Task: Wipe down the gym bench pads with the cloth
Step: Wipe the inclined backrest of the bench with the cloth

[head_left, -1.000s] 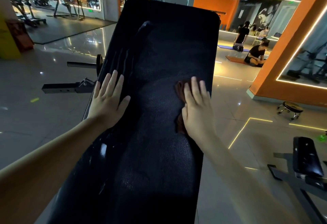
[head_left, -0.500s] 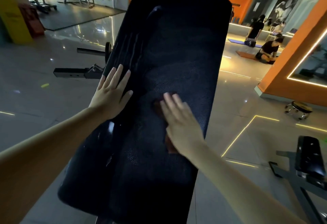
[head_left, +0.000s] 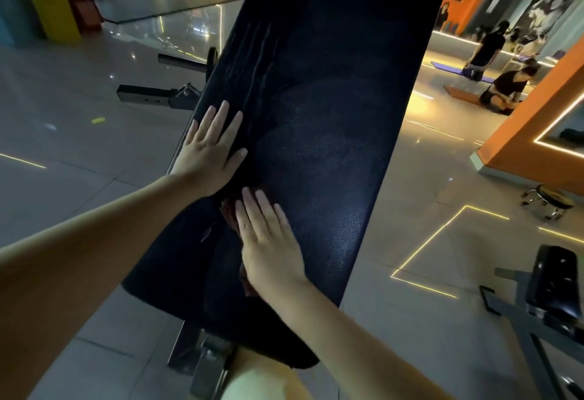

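Across a dim gym, a glossy tiled floor (head_left: 79, 146) stretches away under thin lines of yellow light. At its centre a long black bench pad (head_left: 331, 99), tilted up and away from the viewer, fills most of the scene. Faint pale streaks run lengthwise along its upper left part. A second, smaller padded bench (head_left: 553, 282) stands at the lower right, and two people (head_left: 505, 86) sit or kneel on mats in the far right background.

Two bare forearms reach in from below. The left hand (head_left: 210, 153) lies flat on the pad's left edge, fingers straight and spread, holding nothing and seemingly steadying the pad. Just below and to its right, the right hand (head_left: 268, 241) lies flat too, fingers straight and together, pressing down on a small reddish-brown cloth (head_left: 229, 210). Most of the cloth is hidden under the palm, with only its edges showing beside the fingers and wrist, on the lower left part of the pad.

This looks like the middle of a wiping stroke. The next move likely calls for firm, even palm pressure so the cloth slides without bunching or slipping out, and for lifting the left hand clear, since it rests close to the cloth's path.
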Tool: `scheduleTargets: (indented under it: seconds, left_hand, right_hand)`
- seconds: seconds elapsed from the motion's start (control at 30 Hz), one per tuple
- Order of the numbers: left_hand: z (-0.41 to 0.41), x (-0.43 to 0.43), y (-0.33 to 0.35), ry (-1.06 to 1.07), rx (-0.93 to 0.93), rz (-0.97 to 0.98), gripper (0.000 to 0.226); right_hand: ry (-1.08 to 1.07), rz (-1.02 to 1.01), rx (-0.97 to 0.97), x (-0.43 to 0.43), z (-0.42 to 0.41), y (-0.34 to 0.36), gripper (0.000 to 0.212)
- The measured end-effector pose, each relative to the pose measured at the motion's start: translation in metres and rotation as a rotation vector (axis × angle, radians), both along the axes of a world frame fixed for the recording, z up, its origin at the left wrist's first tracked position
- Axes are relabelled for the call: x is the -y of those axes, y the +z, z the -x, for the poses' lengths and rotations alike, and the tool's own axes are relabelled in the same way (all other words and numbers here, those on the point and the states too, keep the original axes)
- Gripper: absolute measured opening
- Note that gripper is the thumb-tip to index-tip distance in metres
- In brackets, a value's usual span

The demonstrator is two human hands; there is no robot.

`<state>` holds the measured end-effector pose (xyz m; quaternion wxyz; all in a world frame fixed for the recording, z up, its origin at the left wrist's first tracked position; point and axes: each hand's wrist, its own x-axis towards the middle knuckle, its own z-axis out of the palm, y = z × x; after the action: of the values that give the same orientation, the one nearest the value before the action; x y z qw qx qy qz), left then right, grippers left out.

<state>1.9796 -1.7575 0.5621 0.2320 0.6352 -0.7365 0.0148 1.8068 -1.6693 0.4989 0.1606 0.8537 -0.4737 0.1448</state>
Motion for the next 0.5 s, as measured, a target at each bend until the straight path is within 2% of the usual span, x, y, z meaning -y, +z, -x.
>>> scheduleTargets:
  seconds: [0.1, 0.2, 0.27, 0.33, 0.43, 0.5]
  left_hand:
    - [-0.002, 0.0, 0.002, -0.001, -0.001, -0.016, 0.067]
    - [-0.003, -0.002, 0.0, -0.001, -0.004, -0.028, 0.067]
    - [-0.003, -0.007, -0.004, 0.01, -0.01, -0.034, 0.068]
    - [-0.002, -0.015, -0.009, 0.017, -0.018, -0.035, 0.068]
    - [-0.002, -0.028, -0.018, 0.028, -0.031, -0.041, 0.069]
    - [-0.003, -0.038, -0.026, 0.043, -0.042, -0.039, 0.071]
  right_hand:
    - [0.04, 0.074, -0.033, 0.008, 0.064, 0.007, 0.064]
    - [-0.176, 0.099, 0.123, 0.0, 0.104, 0.001, 0.063]
    - [-0.326, 0.118, 0.283, -0.017, 0.083, -0.012, 0.059]
    - [-0.297, 0.079, 0.321, -0.036, 0.038, -0.032, 0.062]
    - [-0.12, 0.047, 0.212, -0.058, -0.025, -0.054, 0.061]
    - [-0.012, 0.006, 0.025, -0.065, -0.039, -0.06, 0.064]
